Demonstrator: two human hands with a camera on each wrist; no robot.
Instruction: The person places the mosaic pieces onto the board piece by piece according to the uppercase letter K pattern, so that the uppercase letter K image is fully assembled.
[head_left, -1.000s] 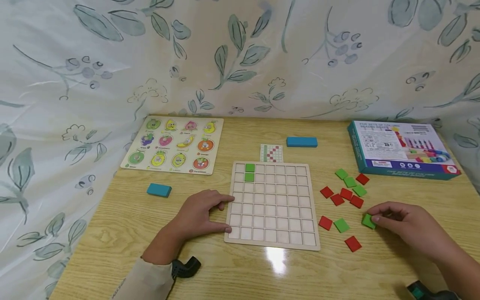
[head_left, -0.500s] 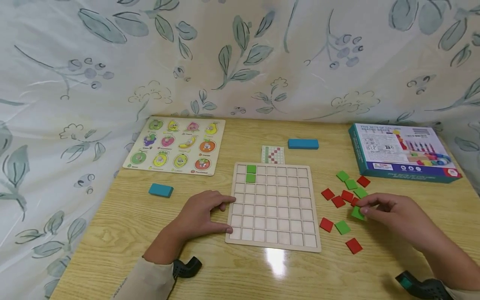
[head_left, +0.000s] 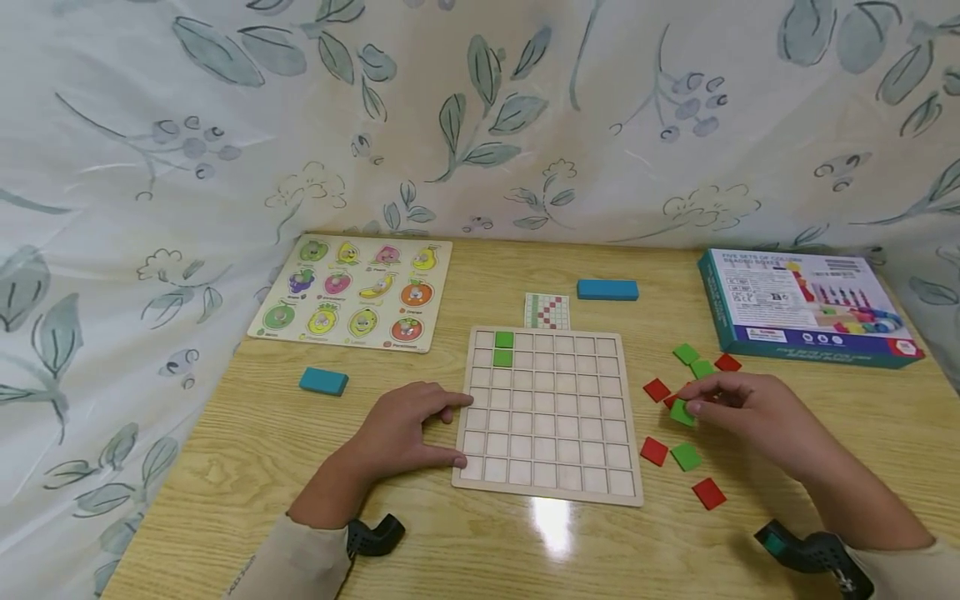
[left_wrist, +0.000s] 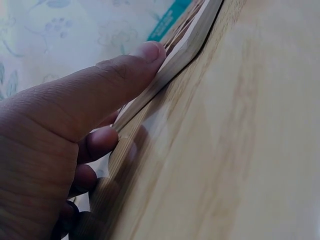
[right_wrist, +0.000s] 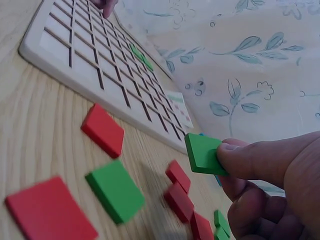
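Note:
A wooden grid board [head_left: 551, 467] lies at the table's middle, with two green tiles [head_left: 503, 348] in its upper left cells. My left hand [head_left: 408, 429] rests against the board's left edge [left_wrist: 165, 65], thumb and fingers touching it. My right hand [head_left: 738, 408] pinches a green tile [head_left: 681, 412] [right_wrist: 202, 153] between thumb and fingers, held just above the table right of the board. Loose red tiles [head_left: 653, 451] [right_wrist: 103, 130] and green tiles [head_left: 686, 456] [right_wrist: 115, 190] lie scattered beneath and around that hand.
A fruit peg puzzle [head_left: 352, 292] sits at the back left. Two blue blocks [head_left: 323, 382] [head_left: 607, 289] lie on the table, a small pattern card [head_left: 546, 311] behind the board. A teal toy box [head_left: 802, 305] stands at the back right. Leaf-print cloth [head_left: 480, 117] surrounds the table.
My right hand has lifted a green tile and carried it left and away from me, toward the board. The left hand has stayed at the board's left edge.

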